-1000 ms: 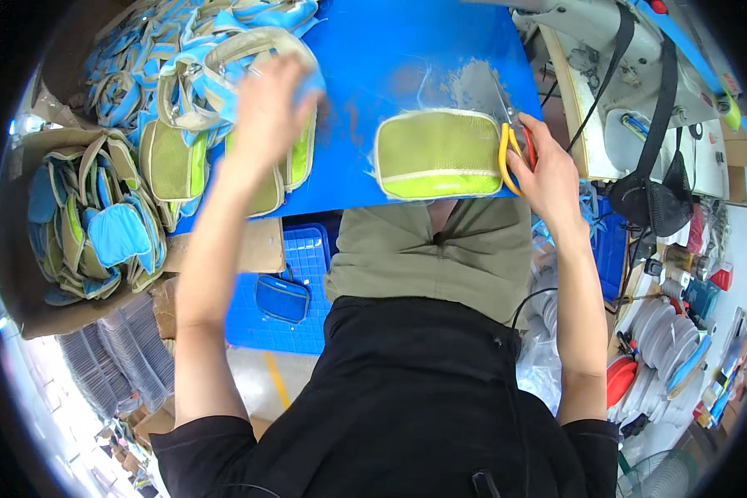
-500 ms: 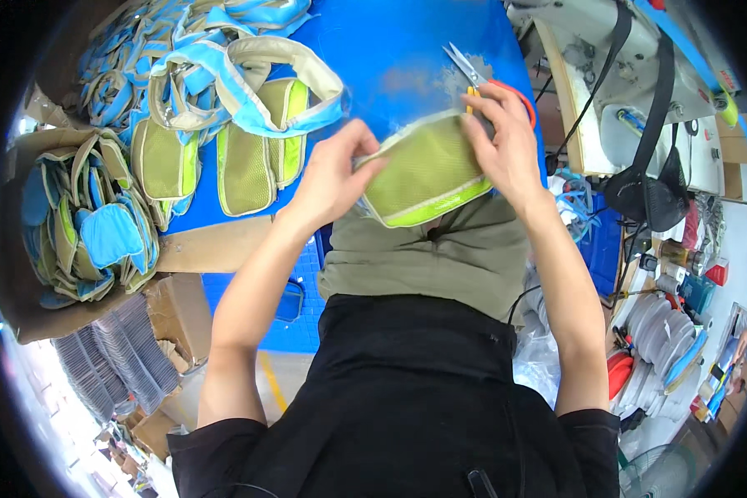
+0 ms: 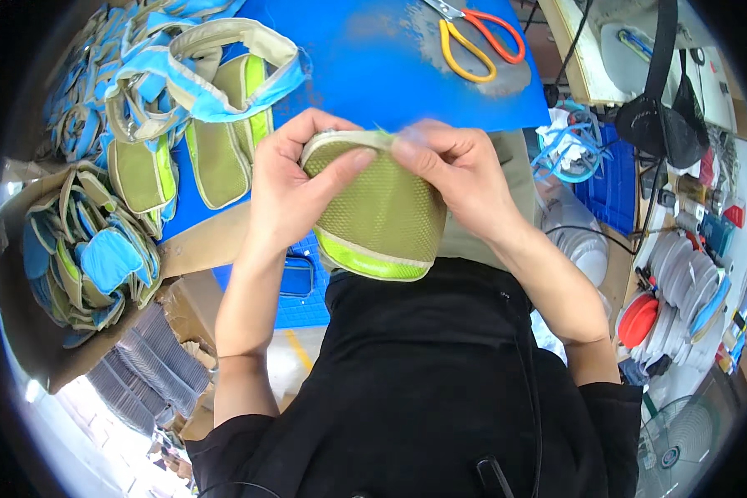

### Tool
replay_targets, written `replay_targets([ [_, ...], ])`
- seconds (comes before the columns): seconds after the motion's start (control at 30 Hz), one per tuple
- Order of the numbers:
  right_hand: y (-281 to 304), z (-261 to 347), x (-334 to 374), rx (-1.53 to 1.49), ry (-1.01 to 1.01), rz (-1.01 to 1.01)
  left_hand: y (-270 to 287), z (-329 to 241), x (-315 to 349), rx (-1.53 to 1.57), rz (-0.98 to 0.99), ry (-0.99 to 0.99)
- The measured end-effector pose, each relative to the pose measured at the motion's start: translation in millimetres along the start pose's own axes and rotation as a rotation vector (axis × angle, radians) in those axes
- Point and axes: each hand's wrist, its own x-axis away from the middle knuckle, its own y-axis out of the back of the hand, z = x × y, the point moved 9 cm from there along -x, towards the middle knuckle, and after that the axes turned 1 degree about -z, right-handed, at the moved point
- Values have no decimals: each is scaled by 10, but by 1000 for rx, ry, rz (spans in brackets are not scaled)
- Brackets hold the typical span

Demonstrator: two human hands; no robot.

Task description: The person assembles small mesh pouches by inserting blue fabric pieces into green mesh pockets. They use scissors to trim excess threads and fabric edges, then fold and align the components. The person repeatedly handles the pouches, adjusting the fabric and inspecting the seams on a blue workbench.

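Note:
A green mesh fabric pouch [image 3: 378, 207] with beige binding and a bright lime side strip hangs between my hands, above my lap. My left hand [image 3: 299, 178] pinches its upper left edge, thumb lying across the mesh. At the top edge, my right hand [image 3: 465, 178] is closed with thumb and fingers on the binding; its fingertips are slightly blurred. A small green wisp sticks up between the two hands. Beyond them on the blue tabletop [image 3: 365, 70] lies a pair of scissors [image 3: 477, 50] with one red and one yellow handle, touched by neither hand.
Similar green pouches [image 3: 216, 162] and blue-beige fabric loops [image 3: 236, 70] pile up at the table's left. A cardboard box [image 3: 203, 241] of blue and green pieces stands nearer. At right are a machine [image 3: 622, 50], a blue bin [image 3: 610, 187] and stacked white discs [image 3: 681, 274].
My right hand has left the scissors, whose handles now show fully. The pouch has come closer to me and turned, and both hands now meet at its top edge.

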Motion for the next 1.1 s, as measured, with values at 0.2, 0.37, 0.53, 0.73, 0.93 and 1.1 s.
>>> replay_targets([
  [0.2, 294, 54, 111, -14, 70, -160, -170, 78, -56, -1, 56, 14],
  [0.37, 620, 306, 252, 316, 291, -305, -263, 71, -57, -15, 101, 11],
  [0.53, 1589, 136, 387, -269, 233, -599, -7, 156, -30, 99, 78, 49],
  [0.73, 1063, 147, 233, 53, 113, -223, 22, 267, -83, 187, 102, 64],
  [0.93, 180, -151, 73, -202, -223, 120, -69, 194, -127, 147, 160, 41],
  [1.1, 226, -10, -63, -511, -28, 35, 30, 234, -110, 54, 119, 67],
])
